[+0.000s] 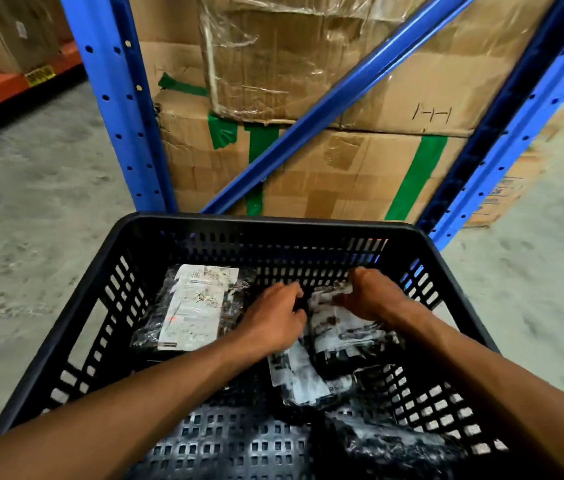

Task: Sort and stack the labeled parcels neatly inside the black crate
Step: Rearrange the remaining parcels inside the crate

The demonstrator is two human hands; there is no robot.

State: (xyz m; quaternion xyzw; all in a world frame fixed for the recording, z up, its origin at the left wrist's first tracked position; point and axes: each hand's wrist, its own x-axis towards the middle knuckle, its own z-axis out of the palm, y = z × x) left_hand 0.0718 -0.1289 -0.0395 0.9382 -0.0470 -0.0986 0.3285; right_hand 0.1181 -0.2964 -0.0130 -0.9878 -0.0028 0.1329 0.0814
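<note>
Both my arms reach down into the black crate [266, 225]. A black plastic parcel with a white label [346, 332] lies at the crate's far right; my left hand [273, 320] grips its left edge and my right hand [374, 296] grips its far top edge. Under it sits another labeled parcel [299, 377], partly covered. A third labeled parcel [190, 310] lies flat at the far left, label up, untouched. A dark parcel [388, 445] rests at the near right, its label not visible.
The crate stands on a grey concrete floor [31, 220]. Right behind it rise blue rack uprights [117, 98] and a diagonal brace [325, 102] in front of stacked cardboard boxes [360, 168]. An orange shelf beam [3, 88] runs at the far left.
</note>
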